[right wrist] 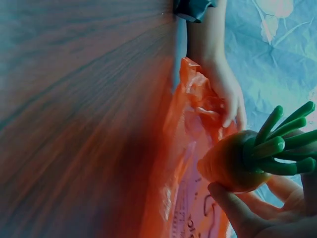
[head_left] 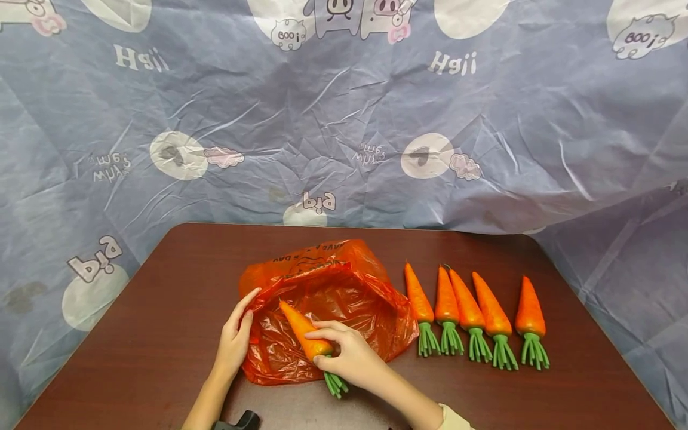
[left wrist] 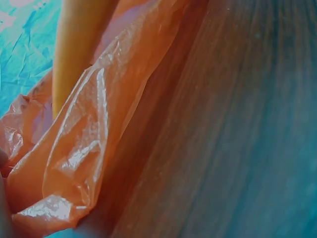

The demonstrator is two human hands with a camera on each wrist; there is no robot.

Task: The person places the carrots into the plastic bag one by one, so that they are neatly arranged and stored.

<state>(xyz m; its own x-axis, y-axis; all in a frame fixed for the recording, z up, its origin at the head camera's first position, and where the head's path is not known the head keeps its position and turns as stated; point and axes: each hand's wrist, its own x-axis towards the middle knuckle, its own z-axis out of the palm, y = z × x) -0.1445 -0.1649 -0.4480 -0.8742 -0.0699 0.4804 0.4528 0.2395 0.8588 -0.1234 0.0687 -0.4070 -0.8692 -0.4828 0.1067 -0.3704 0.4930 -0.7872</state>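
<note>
A red plastic bag [head_left: 344, 295] lies at the middle of the table with its mouth spread toward me. At the bag's left edge my left hand [head_left: 232, 341] pinches the film, thumb on the inner side. My right hand [head_left: 356, 357] grips an orange carrot [head_left: 298, 325] near its thick end, the tip pointing into the bag mouth. Green stems [right wrist: 285, 148] stick out past the fingers in the right wrist view. From the left wrist, the carrot [left wrist: 79, 54] shows behind the bag's raised side [left wrist: 84, 148].
Several more carrots [head_left: 485, 304] lie in a row right of the bag, tips away from me; the rightmost [head_left: 530, 313] sits a little apart. The dark wooden table [head_left: 156, 334] ends at a printed grey-blue cloth [head_left: 333, 119] behind.
</note>
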